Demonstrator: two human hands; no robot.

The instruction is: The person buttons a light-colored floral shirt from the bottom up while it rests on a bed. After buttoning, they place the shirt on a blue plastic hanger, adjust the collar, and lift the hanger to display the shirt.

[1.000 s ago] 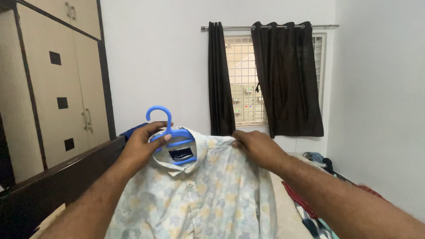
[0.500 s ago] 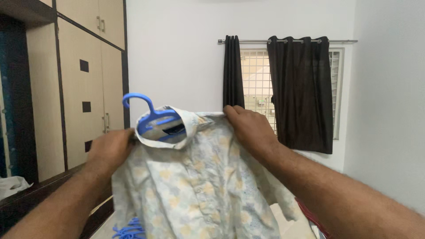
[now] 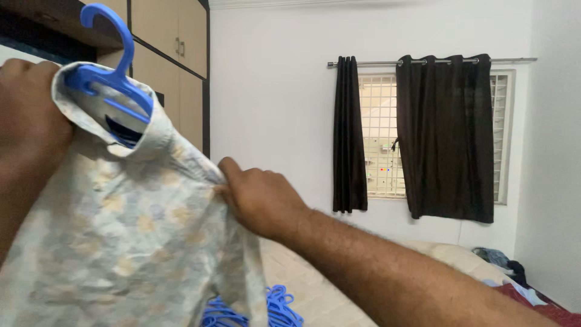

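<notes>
Shirt [image 3: 127, 242] held up in the air at left of view, above the bed's left part; light fabric, pale cream-grey ground with soft yellow and blue-grey blotchy print, collar folded over and open at top. Inside the collar a small dark rectangular label [image 3: 124, 132] sits at the back of the neck, text too blurred to read. Shirt hangs on a blue plastic hanger [image 3: 109, 72], hook curving up at top left, hanger bar running through the neck opening, tilted down to the right. Left hand [image 3: 27, 127] at the far left edge, closed around the shirt's collar and shoulder by the hanger end, mostly blurred and cropped, fingers not clear. Right hand [image 3: 260, 200] at centre, fingers pinched shut on the shirt's other shoulder seam, forearm running down to the lower right. Below the shirt's hem a pile of blue hangers [image 3: 272, 306] lies on the bed [image 3: 339, 284], near its left part, partly hidden by fabric. Bed cover pale with faint pattern; dark and red clothes [image 3: 508, 266] heaped at the bed's far right edge. Behind: beige wardrobe [image 3: 175, 54] with dark trim at upper left, white wall, window with grille and two black curtains [image 3: 448, 136] on a rod, one narrow strip, one wide panel.
</notes>
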